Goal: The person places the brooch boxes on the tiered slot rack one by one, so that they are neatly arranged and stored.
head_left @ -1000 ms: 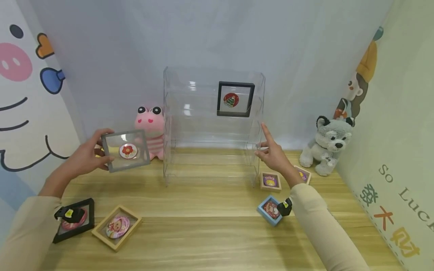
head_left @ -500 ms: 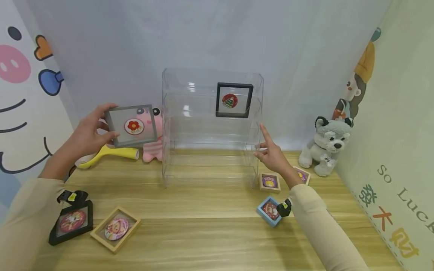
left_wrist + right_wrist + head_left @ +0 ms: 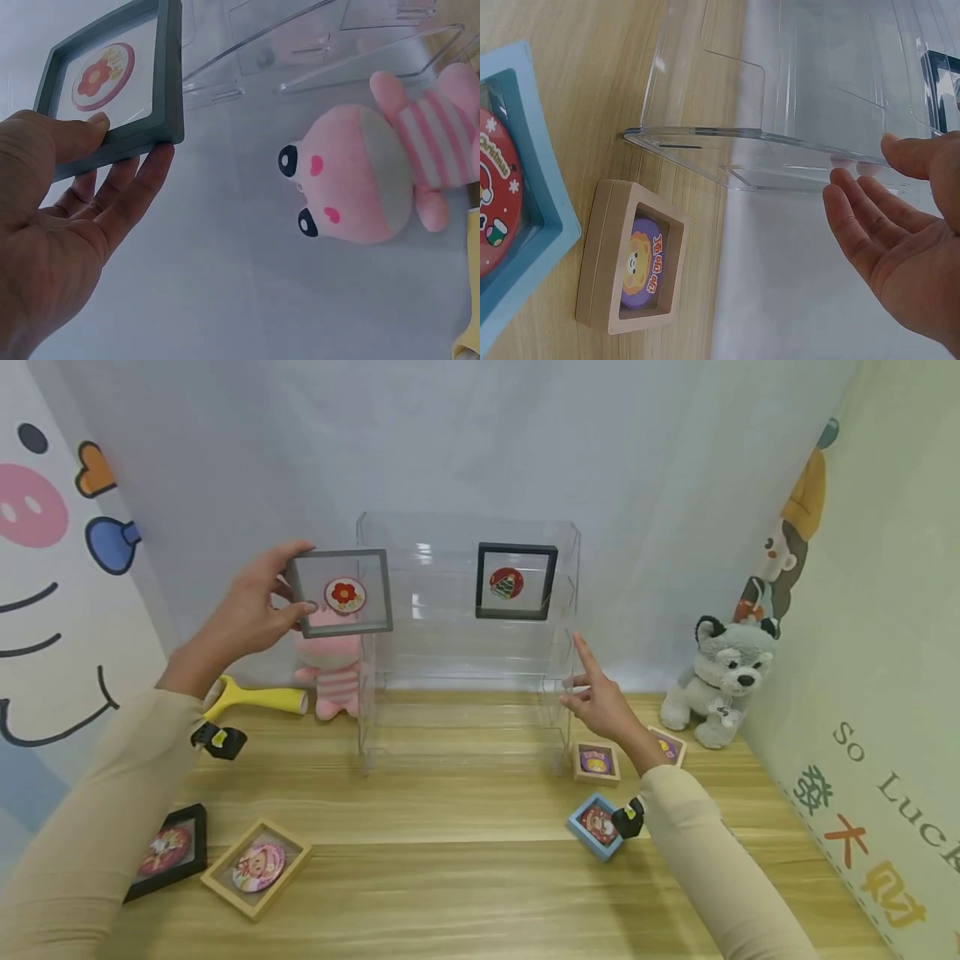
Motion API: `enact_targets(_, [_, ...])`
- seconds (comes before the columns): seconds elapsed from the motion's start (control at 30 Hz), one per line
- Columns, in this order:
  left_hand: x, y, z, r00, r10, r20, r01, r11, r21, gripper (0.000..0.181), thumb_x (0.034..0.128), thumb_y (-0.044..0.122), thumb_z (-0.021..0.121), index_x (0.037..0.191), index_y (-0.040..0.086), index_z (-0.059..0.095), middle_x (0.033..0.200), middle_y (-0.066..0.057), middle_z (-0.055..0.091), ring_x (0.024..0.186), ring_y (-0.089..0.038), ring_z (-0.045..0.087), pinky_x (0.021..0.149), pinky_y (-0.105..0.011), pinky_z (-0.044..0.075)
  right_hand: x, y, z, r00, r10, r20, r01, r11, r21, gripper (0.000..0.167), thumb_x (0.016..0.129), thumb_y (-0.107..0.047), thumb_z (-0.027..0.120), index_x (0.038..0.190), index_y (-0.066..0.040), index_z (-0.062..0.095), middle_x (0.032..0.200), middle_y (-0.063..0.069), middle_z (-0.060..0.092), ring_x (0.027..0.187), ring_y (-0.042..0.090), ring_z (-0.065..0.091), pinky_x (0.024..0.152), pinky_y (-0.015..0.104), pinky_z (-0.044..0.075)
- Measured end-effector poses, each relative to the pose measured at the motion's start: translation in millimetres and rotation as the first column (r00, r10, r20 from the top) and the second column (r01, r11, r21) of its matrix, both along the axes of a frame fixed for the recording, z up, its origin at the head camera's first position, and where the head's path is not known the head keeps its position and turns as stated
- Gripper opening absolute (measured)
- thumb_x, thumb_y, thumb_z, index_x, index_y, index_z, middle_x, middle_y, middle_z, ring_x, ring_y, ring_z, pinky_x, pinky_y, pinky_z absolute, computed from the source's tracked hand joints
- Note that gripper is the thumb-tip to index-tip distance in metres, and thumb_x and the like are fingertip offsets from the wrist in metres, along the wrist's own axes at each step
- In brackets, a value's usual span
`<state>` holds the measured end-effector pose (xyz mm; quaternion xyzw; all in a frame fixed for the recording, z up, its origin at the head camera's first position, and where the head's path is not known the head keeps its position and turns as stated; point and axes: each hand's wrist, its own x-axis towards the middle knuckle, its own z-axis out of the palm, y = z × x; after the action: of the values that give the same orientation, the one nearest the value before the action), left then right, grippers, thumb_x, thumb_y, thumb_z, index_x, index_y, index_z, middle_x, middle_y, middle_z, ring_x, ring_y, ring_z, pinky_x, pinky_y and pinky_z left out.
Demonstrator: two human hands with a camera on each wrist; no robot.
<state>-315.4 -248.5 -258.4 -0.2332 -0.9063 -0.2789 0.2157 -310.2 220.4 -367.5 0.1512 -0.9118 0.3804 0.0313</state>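
My left hand [image 3: 258, 606] pinches the left edge of a grey frame [image 3: 347, 630], thumb in front and fingers behind. Upright, the frame shows a red flower badge [image 3: 345, 596] and overlaps the clear rack's upper left side. In the left wrist view the hand [image 3: 60, 247] supports the frame [image 3: 169, 82] at its edge. A black frame [image 3: 551, 583] with a tree badge stands on the clear rack [image 3: 465, 761], upper right. My right hand [image 3: 606, 706] rests at the rack's right side, index finger extended; in the right wrist view the hand's [image 3: 915, 240] fingertips meet the clear side panel [image 3: 780, 139].
A pink plush [image 3: 337, 681] and a yellow-handled roller [image 3: 270, 697] lie left of the rack. Black [image 3: 198, 835] and wooden [image 3: 294, 867] frames lie front left. Blue [image 3: 581, 835] and small wooden [image 3: 597, 779] frames are at right, near a grey plush dog [image 3: 738, 668].
My left hand has moved up and right with the grey frame, from beside the pink plush to the rack's upper left. My right hand has stayed at the rack's side.
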Motion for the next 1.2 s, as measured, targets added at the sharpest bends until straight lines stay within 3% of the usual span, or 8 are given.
enact_targets(0.2, [-21.0, 24.2, 6.7, 1.0, -0.016, 0.002, 0.016, 1.0, 0.008, 0.073, 0.0914, -0.005, 0.064, 0.154, 0.013, 0.031, 0.122, -0.026, 0.051, 0.096, -0.039, 0.059, 0.063, -0.018, 0.044, 1.2, 0.9, 0.8, 1.0, -0.006, 0.009, 0.006, 1.0, 0.008, 0.096, 0.096, -0.004, 0.062, 0.161, -0.026, -0.005, 0.133, 0.036, 0.056, 0.104, 0.044, 0.068, 0.078, 0.045, 0.062])
enact_targets(0.43, [-36.1, 45.7, 12.8, 0.999, -0.029, -0.033, 0.03, 0.999, 0.034, 0.072, 0.0923, -0.005, 0.062, 0.154, 0.015, 0.032, 0.126, -0.028, 0.047, 0.1, -0.041, 0.057, 0.074, -0.047, 0.052, 0.5, 0.5, 1.0, 1.0, -0.011, 0.001, 0.011, 1.0, 0.011, 0.097, 0.097, -0.004, 0.062, 0.161, -0.03, -0.006, 0.133, 0.035, 0.056, 0.103, 0.044, 0.068, 0.078, 0.045, 0.061])
enact_targets(0.53, [-42.0, 52.8, 15.1, 0.999, -0.023, -0.032, 0.025, 0.999, 0.042, 0.07, 0.0934, -0.004, 0.061, 0.154, 0.016, 0.032, 0.128, -0.028, 0.046, 0.103, -0.041, 0.057, 0.079, -0.053, 0.052, 0.5, 0.1, 0.6, 1.0, -0.015, 0.003, 0.015, 1.0, 0.007, 0.097, 0.096, -0.004, 0.062, 0.161, -0.03, -0.005, 0.133, 0.034, 0.057, 0.103, 0.043, 0.069, 0.078, 0.044, 0.062])
enact_targets(0.93, [-64.0, 73.4, 26.6, 0.999, -0.023, -0.046, 0.026, 0.998, 0.056, 0.07, 0.0934, -0.004, 0.06, 0.154, 0.019, 0.034, 0.122, -0.028, 0.047, 0.103, -0.042, 0.058, 0.085, -0.054, 0.052, 1.8, -0.2, 0.6, 1.0, -0.019, 0.001, 0.019, 1.0, 0.001, 0.097, 0.096, -0.005, 0.063, 0.161, -0.031, -0.005, 0.134, 0.034, 0.056, 0.103, 0.042, 0.069, 0.078, 0.044, 0.061])
enact_targets(1.2, [-68.6, 85.7, 33.0, 1.0, -0.022, -0.007, 0.023, 0.997, 0.07, 0.072, 0.0936, -0.005, 0.059, 0.155, 0.021, 0.032, 0.123, -0.028, 0.047, 0.105, -0.04, 0.057, 0.085, -0.052, 0.052, 2.5, -0.6, 1.6, 1.0, -0.017, 0.01, 0.017, 1.0, -0.007, 0.097, 0.096, -0.005, 0.062, 0.161, -0.032, -0.005, 0.134, 0.034, 0.056, 0.103, 0.042, 0.069, 0.078, 0.043, 0.062])
